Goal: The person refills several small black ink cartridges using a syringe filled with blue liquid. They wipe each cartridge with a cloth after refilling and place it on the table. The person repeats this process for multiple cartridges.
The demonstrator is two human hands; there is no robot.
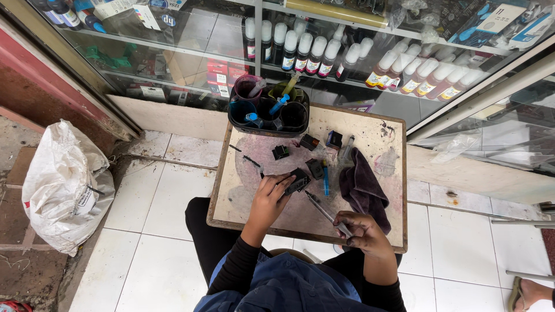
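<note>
Cartridge: black ink cartridge (298,181) sits low over the stained board (254,202), near its middle, gripped at one end by the left hand.
Left hand: the left hand (269,196) is closed around the cartridge, fingers wrapped on its near end and tilting it up off the board.
Right hand: the right hand (359,230) pinches a syringe (325,212) by its rear end — the barrel and tip point up and left toward the cartridge, the tip just short of it.
Board: a small square work surface resting across the seated person's lap, blotched with pink and dark ink.
Loose parts: three more small black cartridges (281,152) lie beyond the hands, well apart from one another, with a blue pen-like tool (325,178) just right of the held one.
Cloth: a dark purple rag (363,189) is heaped on the right side of the board, beside the right hand.
Cup tray: a black holder of ink cups (267,111) stands at the far edge — syringes poke out of several cups.
Behind: a glass cabinet with rows of white-capped ink bottles (324,55).
Floor: white tiles, a white sack (63,188) slumped to the left.
</note>
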